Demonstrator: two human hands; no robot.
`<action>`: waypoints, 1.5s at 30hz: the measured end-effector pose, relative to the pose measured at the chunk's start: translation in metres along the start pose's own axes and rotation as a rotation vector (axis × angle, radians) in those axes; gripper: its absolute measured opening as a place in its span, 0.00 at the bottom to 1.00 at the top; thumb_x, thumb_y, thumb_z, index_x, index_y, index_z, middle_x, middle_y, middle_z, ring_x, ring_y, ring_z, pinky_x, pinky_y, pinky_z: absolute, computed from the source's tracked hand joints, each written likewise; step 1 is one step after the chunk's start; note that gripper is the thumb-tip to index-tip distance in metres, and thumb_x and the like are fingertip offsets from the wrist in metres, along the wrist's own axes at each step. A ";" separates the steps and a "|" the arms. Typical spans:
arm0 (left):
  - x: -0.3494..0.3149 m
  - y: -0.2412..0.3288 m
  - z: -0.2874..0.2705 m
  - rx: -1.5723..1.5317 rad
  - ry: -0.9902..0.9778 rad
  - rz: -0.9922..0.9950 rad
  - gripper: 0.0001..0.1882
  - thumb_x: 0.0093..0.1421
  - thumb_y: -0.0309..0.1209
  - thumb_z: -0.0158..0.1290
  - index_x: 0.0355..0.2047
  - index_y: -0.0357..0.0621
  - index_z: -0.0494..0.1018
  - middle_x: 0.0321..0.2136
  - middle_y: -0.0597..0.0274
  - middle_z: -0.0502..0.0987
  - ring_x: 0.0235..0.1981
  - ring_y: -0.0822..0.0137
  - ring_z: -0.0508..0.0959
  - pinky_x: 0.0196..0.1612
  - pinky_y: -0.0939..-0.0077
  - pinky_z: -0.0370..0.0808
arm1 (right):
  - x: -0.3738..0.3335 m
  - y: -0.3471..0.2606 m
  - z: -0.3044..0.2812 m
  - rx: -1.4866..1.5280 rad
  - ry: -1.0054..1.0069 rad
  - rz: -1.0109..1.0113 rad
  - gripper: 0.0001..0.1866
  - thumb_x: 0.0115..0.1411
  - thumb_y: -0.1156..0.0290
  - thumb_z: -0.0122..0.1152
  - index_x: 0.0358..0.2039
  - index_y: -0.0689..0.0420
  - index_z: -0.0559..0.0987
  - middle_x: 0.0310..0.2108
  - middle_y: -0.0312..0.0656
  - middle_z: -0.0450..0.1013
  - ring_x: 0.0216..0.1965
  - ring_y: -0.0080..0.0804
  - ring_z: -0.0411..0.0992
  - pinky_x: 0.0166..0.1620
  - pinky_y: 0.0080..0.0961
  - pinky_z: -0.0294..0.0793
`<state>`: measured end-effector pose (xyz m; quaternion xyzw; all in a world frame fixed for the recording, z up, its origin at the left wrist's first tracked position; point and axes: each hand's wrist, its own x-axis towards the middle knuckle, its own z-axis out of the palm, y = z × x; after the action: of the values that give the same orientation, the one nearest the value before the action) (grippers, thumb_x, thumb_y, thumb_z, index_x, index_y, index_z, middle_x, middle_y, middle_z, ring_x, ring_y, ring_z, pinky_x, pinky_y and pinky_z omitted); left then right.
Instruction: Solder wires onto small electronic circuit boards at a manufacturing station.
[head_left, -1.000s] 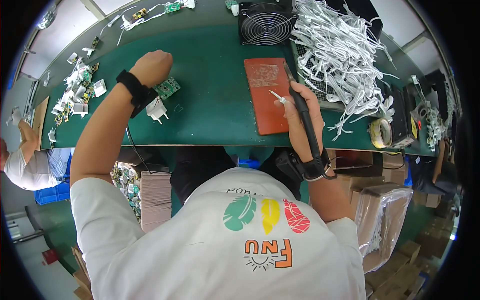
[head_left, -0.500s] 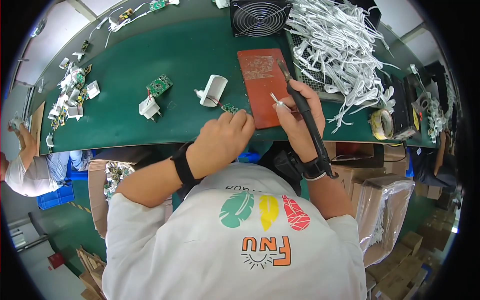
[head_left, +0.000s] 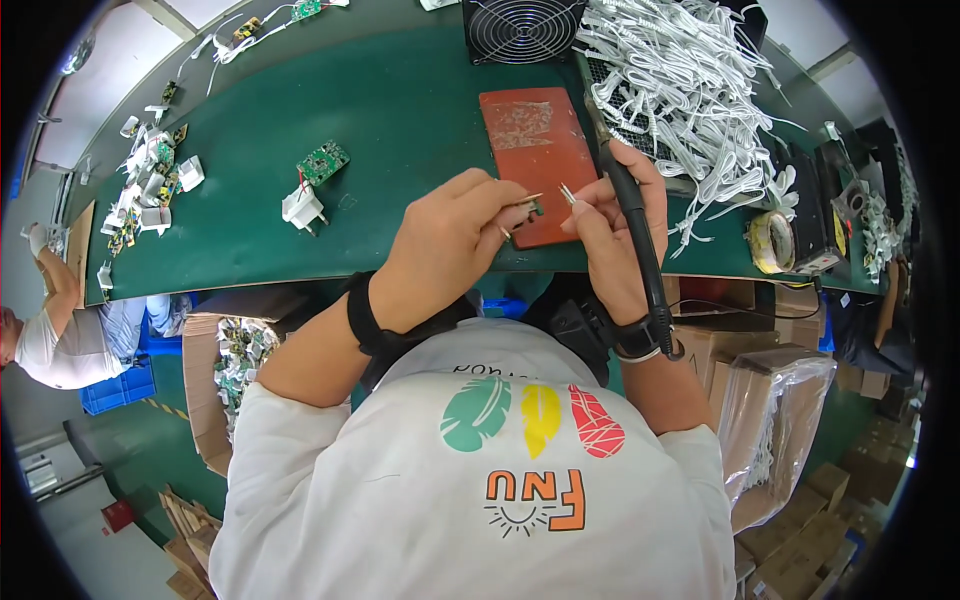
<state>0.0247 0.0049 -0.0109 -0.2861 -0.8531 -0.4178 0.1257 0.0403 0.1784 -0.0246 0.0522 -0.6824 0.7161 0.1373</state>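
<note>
My left hand [head_left: 440, 240] is closed on a small green circuit board [head_left: 537, 210], whose edge shows past the fingertips at the near part of a reddish-brown board [head_left: 545, 160]. The palm hides whatever else may be in it. Across from it, my right hand [head_left: 625, 225] grips a black-handled soldering iron [head_left: 638, 225] that slants with its front end pointing away from me. Between the thumb and fingers of that same hand, a white cable end [head_left: 568, 196] sticks out toward the circuit board. A small gap separates the two.
A white plug housing [head_left: 303, 207] wired to a green circuit board [head_left: 323, 163] lies left of my hands. Further left is a pile of plug parts [head_left: 150, 190]. A black fan [head_left: 525, 30], heaped white cables [head_left: 680, 90] and a tape roll [head_left: 771, 245] stand behind and right.
My left hand has lifted the circuit board off the table and moved right, up to the reddish-brown board. The white housing beside it no longer shows. My right hand has shifted slightly right.
</note>
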 end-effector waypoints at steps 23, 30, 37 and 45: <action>0.009 0.006 0.005 -0.109 0.089 0.008 0.06 0.51 0.24 0.55 0.32 0.41 0.75 0.23 0.58 0.73 0.22 0.62 0.73 0.26 0.74 0.69 | -0.002 0.008 0.004 -0.052 0.004 -0.140 0.28 0.50 0.88 0.52 0.52 0.59 0.61 0.29 0.39 0.70 0.28 0.19 0.70 0.31 0.14 0.71; 0.016 0.001 -0.001 -0.134 0.012 -0.079 0.07 0.49 0.24 0.55 0.31 0.41 0.75 0.23 0.57 0.74 0.24 0.59 0.75 0.27 0.72 0.71 | -0.004 0.007 0.003 -0.455 -0.008 -0.404 0.25 0.50 0.86 0.56 0.50 0.59 0.65 0.31 0.42 0.73 0.32 0.23 0.73 0.32 0.18 0.73; 0.018 -0.005 -0.002 -0.205 -0.035 -0.144 0.07 0.54 0.23 0.53 0.33 0.39 0.76 0.22 0.61 0.72 0.20 0.73 0.71 0.23 0.81 0.69 | 0.000 0.001 -0.003 -0.642 -0.148 -0.566 0.24 0.49 0.85 0.57 0.48 0.56 0.69 0.28 0.42 0.71 0.25 0.35 0.71 0.31 0.22 0.73; 0.005 0.004 0.001 0.293 0.032 0.211 0.10 0.45 0.23 0.53 0.31 0.40 0.73 0.24 0.59 0.70 0.22 0.64 0.73 0.22 0.74 0.71 | 0.000 0.016 0.008 -0.482 -0.055 -0.443 0.27 0.49 0.86 0.57 0.50 0.57 0.66 0.34 0.44 0.73 0.34 0.29 0.74 0.34 0.19 0.74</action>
<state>0.0230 0.0102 -0.0065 -0.3460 -0.8679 -0.2781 0.2229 0.0349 0.1697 -0.0396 0.1846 -0.8079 0.4848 0.2797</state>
